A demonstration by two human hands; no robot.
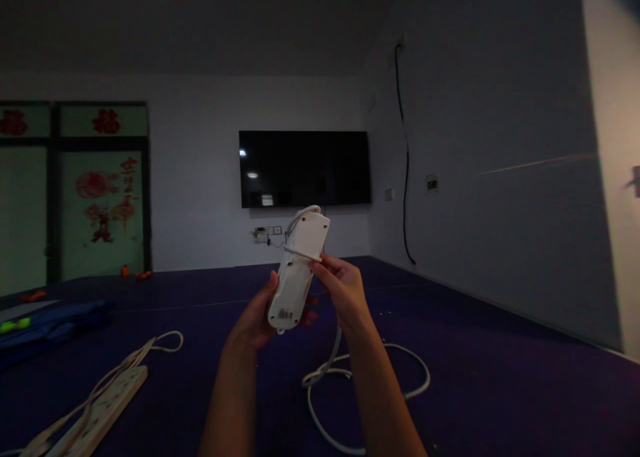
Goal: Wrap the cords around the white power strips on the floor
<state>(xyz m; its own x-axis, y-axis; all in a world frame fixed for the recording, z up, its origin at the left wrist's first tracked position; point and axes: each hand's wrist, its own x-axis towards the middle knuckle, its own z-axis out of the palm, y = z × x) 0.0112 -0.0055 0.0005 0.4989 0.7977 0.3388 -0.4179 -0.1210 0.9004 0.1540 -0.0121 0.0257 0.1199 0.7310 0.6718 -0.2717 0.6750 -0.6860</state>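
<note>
A white power strip (291,294) is held up in front of me, tilted, its back with corner screws and a barcode label facing me. My left hand (260,314) is closed around its lower part, thumb on the near edge and fingertips showing at the far side. At the strip's middle, my right hand (343,284) pinches the white cord (303,252) where it crosses the back. The cord also loops around the top end. Below the right wrist, more white cable (320,424) lies in loose coils on the dark purple surface.
Another white power strip (107,407) with its cord lies at lower left. Behind it is a blue cloth (55,324) with a yellow-green item (15,324). Small orange objects (143,274) sit near the far edge. A television (305,169) hangs on the wall, and a black cable (407,197) hangs at right.
</note>
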